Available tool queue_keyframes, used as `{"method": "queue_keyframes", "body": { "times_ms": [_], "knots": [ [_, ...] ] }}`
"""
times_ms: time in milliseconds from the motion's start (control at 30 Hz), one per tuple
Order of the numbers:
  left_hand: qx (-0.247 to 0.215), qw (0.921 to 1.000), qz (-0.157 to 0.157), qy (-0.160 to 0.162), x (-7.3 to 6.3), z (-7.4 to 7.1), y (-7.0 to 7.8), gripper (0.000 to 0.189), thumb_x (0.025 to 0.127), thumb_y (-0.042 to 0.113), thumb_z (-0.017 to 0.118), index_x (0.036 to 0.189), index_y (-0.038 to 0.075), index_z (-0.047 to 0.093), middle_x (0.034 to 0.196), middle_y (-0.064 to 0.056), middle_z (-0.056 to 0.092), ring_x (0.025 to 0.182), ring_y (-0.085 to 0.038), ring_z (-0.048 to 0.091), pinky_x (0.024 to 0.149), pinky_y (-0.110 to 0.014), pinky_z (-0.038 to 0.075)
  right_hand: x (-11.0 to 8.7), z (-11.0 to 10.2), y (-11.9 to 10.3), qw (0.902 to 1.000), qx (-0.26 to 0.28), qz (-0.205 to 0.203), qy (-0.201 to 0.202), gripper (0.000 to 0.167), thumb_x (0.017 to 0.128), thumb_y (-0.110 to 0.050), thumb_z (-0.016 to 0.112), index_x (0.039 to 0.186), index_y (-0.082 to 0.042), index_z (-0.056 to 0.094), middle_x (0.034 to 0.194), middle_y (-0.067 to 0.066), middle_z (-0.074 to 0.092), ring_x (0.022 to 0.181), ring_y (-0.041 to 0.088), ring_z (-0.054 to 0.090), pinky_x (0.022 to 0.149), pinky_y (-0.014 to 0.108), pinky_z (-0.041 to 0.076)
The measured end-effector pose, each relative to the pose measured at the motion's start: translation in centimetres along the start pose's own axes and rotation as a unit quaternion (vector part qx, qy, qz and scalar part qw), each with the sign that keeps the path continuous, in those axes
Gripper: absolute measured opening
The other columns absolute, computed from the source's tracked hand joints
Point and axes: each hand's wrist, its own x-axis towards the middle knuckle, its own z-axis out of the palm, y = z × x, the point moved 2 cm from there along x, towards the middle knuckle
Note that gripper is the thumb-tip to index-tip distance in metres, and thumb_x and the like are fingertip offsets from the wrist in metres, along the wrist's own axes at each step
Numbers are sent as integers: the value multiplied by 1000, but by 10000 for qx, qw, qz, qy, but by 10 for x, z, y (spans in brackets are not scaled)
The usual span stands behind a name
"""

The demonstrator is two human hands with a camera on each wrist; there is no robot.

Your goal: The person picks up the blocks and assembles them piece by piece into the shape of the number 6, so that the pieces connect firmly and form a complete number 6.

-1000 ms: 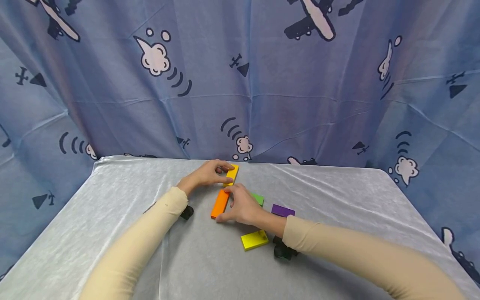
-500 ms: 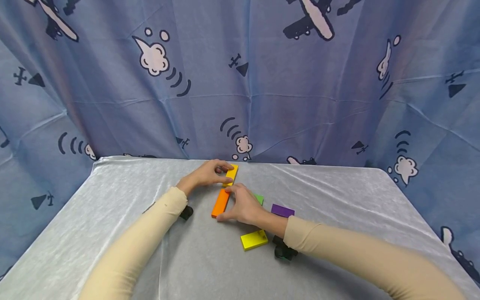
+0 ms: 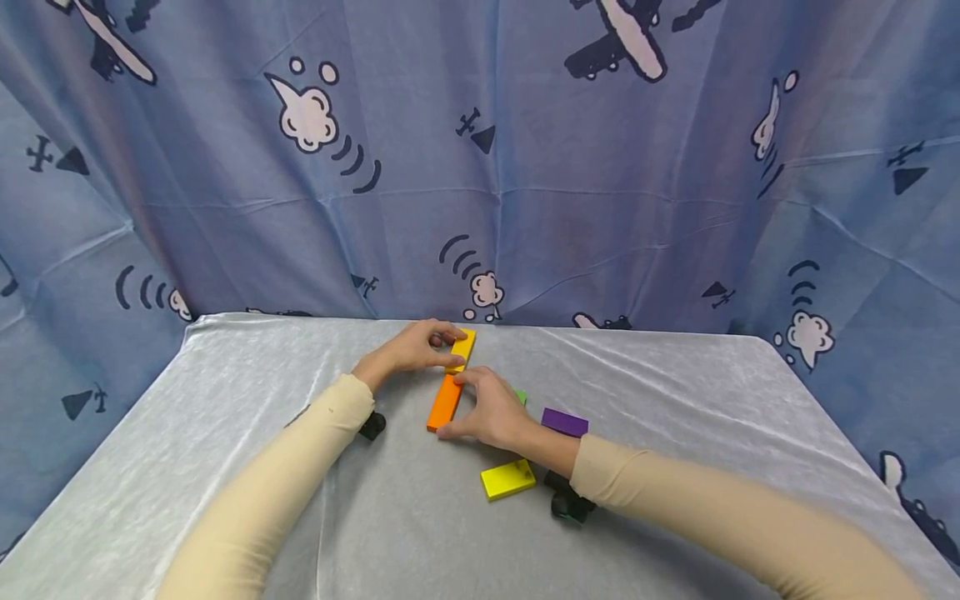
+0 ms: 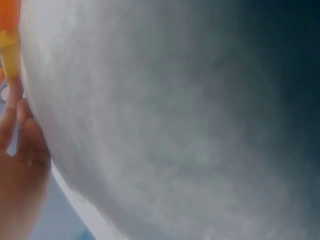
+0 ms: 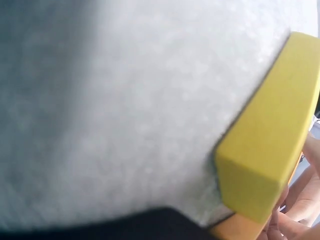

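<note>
In the head view my left hand (image 3: pixel 408 348) pinches a golden-yellow block (image 3: pixel 465 345) by its ends near the table's far edge. My right hand (image 3: pixel 495 412) grips an orange block (image 3: pixel 442 408) lengthwise, thumb at its near end and fingers at its far end. The orange block's far end meets the golden block's near end; whether they touch is hard to tell. Both blocks (image 4: pixel 10 55) show at the left edge of the left wrist view, beside the left fingers (image 4: pixel 34 135). A lemon-yellow block (image 5: pixel 265 115) looms large in the right wrist view.
Right of the right hand lie a purple block (image 3: pixel 565 422) and a partly hidden green block (image 3: pixel 521 397). The lemon-yellow block lies below its wrist. Black wrist devices (image 3: pixel 570 504) sit under the cuffs. A patterned blue curtain (image 3: pixel 405 167) hangs behind the grey-covered table (image 3: pixel 405 533).
My right hand has slid the orange block slightly away and to the right, narrowing its gap to the golden-yellow block. The left hand has stayed in place.
</note>
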Motion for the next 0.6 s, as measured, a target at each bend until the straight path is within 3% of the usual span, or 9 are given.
{"method": "queue_keyframes", "body": {
  "times_ms": [600],
  "knots": [
    [24,10000,50,9,0,1,0,49,92,25,79,136,8,65,129,-11,63,115,-30,58,100,-41,47,2,1,4,9994,44,-290,160,70,70,-32,96,128,-3,69,131,12,53,118,30,55,102,45,45]
  ]
}}
